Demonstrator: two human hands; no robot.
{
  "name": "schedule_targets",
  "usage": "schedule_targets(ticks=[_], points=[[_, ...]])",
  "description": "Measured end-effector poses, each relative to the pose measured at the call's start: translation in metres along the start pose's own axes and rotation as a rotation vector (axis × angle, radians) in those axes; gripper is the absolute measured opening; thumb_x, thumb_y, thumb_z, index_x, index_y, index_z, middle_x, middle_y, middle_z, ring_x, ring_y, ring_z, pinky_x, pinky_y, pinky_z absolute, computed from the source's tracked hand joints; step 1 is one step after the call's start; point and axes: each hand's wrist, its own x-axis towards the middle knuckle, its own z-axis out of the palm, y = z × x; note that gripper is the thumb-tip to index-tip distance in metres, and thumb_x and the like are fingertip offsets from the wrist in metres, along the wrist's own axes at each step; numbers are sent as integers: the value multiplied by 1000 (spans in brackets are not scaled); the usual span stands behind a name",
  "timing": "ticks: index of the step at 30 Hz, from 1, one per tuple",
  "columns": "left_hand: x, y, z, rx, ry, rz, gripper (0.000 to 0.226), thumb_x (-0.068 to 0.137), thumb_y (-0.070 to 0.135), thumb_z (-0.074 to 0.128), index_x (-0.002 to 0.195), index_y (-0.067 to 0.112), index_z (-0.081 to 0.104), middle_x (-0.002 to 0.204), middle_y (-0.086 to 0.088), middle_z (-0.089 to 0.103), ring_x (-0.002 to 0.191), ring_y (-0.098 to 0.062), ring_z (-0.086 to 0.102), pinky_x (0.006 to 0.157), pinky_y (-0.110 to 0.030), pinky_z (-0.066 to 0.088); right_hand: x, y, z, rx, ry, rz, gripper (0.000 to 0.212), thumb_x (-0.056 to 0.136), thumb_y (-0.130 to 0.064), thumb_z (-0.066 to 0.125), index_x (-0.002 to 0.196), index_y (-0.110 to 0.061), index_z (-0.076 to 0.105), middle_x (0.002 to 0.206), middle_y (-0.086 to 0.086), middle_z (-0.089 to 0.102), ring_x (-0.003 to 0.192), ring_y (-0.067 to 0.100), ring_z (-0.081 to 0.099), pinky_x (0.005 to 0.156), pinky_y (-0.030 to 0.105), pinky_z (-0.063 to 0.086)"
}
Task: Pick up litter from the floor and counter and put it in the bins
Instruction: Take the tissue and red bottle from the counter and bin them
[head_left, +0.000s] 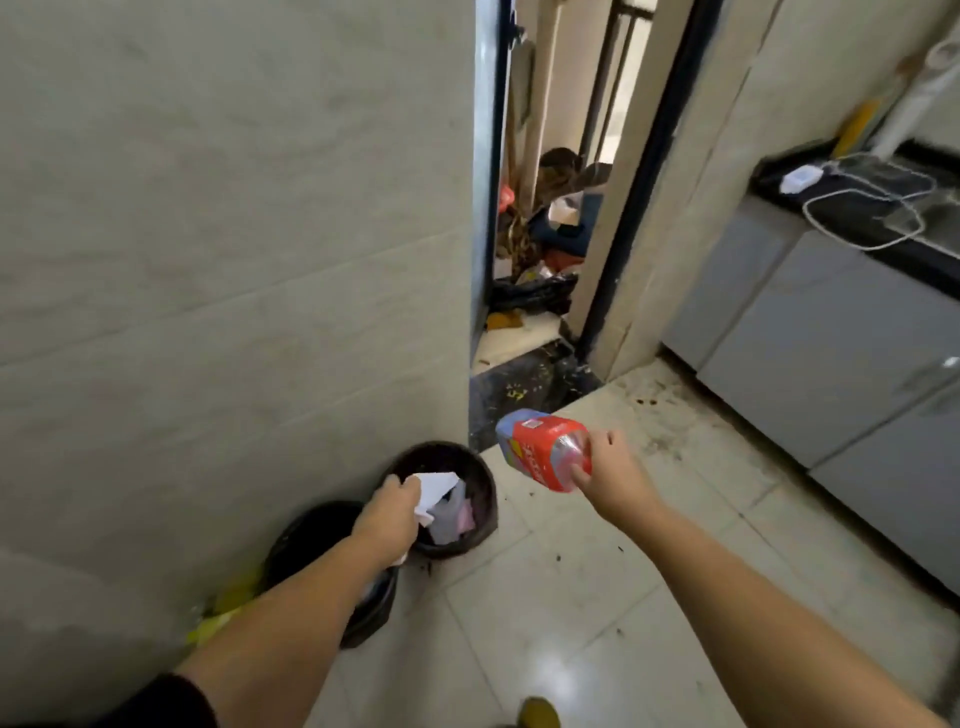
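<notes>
Left hand grip pinches limp white paper over bin; right hand grip holds light, crushable plastic bottle by base

There is a single view, taken from the person's head, looking forward and steeply down along both outstretched forearms. The wide-angle lens bends the straight lines of the wall on the left and the cabinets on the right. The left hand and the right hand sit near the lower middle of the frame, close to the lens. The tiled floor fills the lower part, with two dark bins against the wall. Farther off, at the top centre, a doorway opens onto a cluttered room. The tabletop shows only at the upper right edge.
</notes>
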Motion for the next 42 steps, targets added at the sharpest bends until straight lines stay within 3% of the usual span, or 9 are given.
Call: schedule_targets(ticks=[3,6,11,20,24,31,34,37,42], points=[[20,-24,33,-181,-93,-102,39,87,22,54,122,6,50,121,-19,46,107,-36,56,96,-46,49,32,-3,50,8,-87,58,41,91,-25,57,121,-1,45,124,21,44,102,40,57,87,39,47],[55,-43,64,-431,-109,-254,61,73,40,49,128,16,57,116,-13,52,102,-32,58,93,-36,51,65,-1,99,24,-174,105,42,91,-23,57,122,1,44,124,22,43,102,41,58,88,40,47],[149,-57,125,-475,-81,-427,32,91,1,46,122,-1,56,129,-22,50,117,-38,54,97,-36,45,130,21,177,54,-279,100,41,90,-26,58,121,-3,46,121,16,43,82,28,54,74,29,42],[294,-56,245,-641,-107,-604,50,87,-1,57,135,-5,43,138,-24,35,123,-39,49,106,-44,45,221,90,265,66,-220,77,23,87,-20,63,98,-3,52,106,14,45,73,25,50,67,29,39],[321,-70,286,-699,-59,-633,49,92,14,56,138,3,41,139,-24,37,124,-40,49,102,-41,44,236,111,283,51,-154,55,21,88,-22,64,88,-12,45,99,5,41,61,4,42,56,17,35],[292,-105,304,-788,-18,-494,56,82,15,68,133,3,47,118,-22,58,114,-34,57,93,-31,49,240,92,290,-19,-190,32,24,88,-23,63,97,-5,50,107,12,47,75,18,48,68,28,41],[260,-138,293,-768,-70,-530,66,83,22,67,141,11,38,134,-22,50,125,-36,50,104,-47,47,234,57,290,-32,-235,-31,26,89,-24,63,100,-4,50,112,13,48,80,19,52,70,28,44],[218,-172,274,-684,-133,-534,59,90,23,61,142,11,38,141,-20,45,130,-37,45,108,-46,42,224,11,297,-47,-306,-151,28,89,-26,62,104,-6,50,114,12,48,82,21,55,71,32,53],[163,-238,284,-383,-248,-572,58,97,31,46,150,20,25,150,-12,38,138,-33,36,112,-47,37,200,-68,341,-97,-468,-450,38,90,-26,62,118,-3,49,118,13,47,94,24,56,77,31,48]])
